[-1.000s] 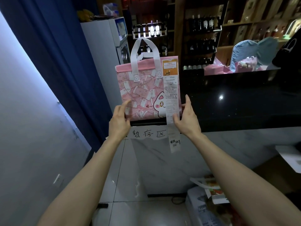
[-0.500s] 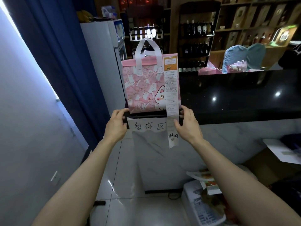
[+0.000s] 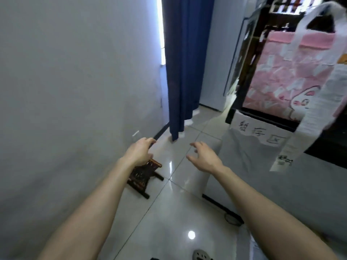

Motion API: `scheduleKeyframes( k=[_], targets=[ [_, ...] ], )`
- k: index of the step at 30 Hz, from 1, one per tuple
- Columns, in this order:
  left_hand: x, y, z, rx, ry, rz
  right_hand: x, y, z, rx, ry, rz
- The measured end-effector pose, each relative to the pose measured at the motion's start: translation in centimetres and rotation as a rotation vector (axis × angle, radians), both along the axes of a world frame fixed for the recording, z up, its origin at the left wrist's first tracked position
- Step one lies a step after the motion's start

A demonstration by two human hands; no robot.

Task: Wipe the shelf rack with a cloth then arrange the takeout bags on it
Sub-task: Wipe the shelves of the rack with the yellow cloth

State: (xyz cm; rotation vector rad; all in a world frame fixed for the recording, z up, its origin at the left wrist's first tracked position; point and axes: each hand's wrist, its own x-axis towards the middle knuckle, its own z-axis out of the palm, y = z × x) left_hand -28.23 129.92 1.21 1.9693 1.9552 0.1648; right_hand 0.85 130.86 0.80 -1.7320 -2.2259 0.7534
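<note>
Both arms reach forward and low over the tiled floor (image 3: 169, 212), forearms bare, neither hand holding anything. The left hand (image 3: 139, 153) is back-up, its fingers loosely curled inward with the thumb tucked near them; it overlaps a small dark wooden stool (image 3: 144, 175) in this view, and contact with it cannot be determined. The right hand (image 3: 204, 156) is also back-up, fingers apart and slightly bent, thumb spread to the side, over bare floor. The takeout bag (image 3: 287, 81) stands on the black tabletop (image 3: 326, 141) at the upper right, well apart from both hands. It is pink with scattered white shapes and a cartoon animal face low on the front panel; a plainer pink band runs along its top edge. Its white strap handles (image 3: 309, 19) stand up from the top edge. A long white receipt (image 3: 308, 117) hangs from the front panel, down past the tabletop's edge, just beside a handwritten paper sign (image 3: 261, 134) fixed to the counter front. The bag sits on its base, long axis vertical, handles upward, broad printed face toward the person. The picture is motion-blurred, so finer print is unreadable. A blue curtain (image 3: 182, 62) hangs beside the pale wall (image 3: 75, 91).
</note>
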Motion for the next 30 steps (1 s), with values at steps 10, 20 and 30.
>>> scheduleKeyframes(
  k=[10,20,30],
  targets=[
    [-11.9,-18.3,-3.4,-0.108,-0.048,0.680,-18.8,0.2,-0.2,-0.029,-0.094,0.769],
    [-7.8,-40.6,-4.6,-0.122,-0.091,1.217,-31.4,-12.5,-3.4,0.006,-0.161,1.372],
    [-6.3,-52.7,-6.9,-0.046,-0.180,1.496,-38.3,-24.9,-5.0,-0.023,-0.175,1.649]
  ],
)
